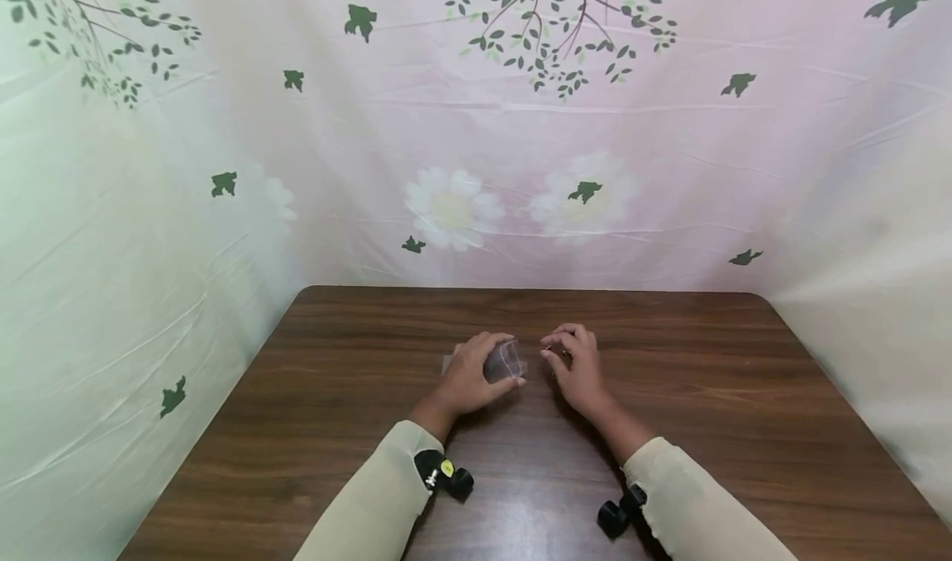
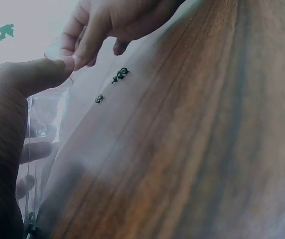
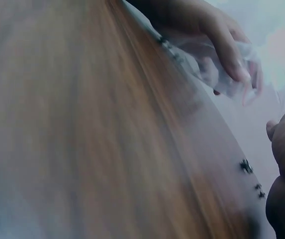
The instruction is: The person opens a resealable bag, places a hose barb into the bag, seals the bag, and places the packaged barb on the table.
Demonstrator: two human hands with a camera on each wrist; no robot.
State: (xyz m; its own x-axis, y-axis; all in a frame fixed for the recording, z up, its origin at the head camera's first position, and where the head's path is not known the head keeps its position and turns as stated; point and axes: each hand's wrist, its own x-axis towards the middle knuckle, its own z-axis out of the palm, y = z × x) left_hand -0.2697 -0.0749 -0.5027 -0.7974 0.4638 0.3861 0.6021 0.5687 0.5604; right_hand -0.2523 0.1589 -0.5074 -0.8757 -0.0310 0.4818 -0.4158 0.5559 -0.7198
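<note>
Left hand (image 1: 472, 373) grips clear plastic container (image 1: 507, 363), centre of head view. Right hand (image 1: 580, 371) just right of it, fingers curved — cannot tell if pinching anything. Small dark pieces (image 2: 122, 73) (upper middle, left-wrist view) on brown table (image 1: 335, 379).

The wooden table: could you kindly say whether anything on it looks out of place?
Only the small dark pieces stand out: they lie loose in clusters on the table, outside the clear container that the left hand holds. That may be deliberate.

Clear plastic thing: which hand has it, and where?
The left hand holds the clear plastic thing by its sides, thumb on one, fingers on the other.
</note>
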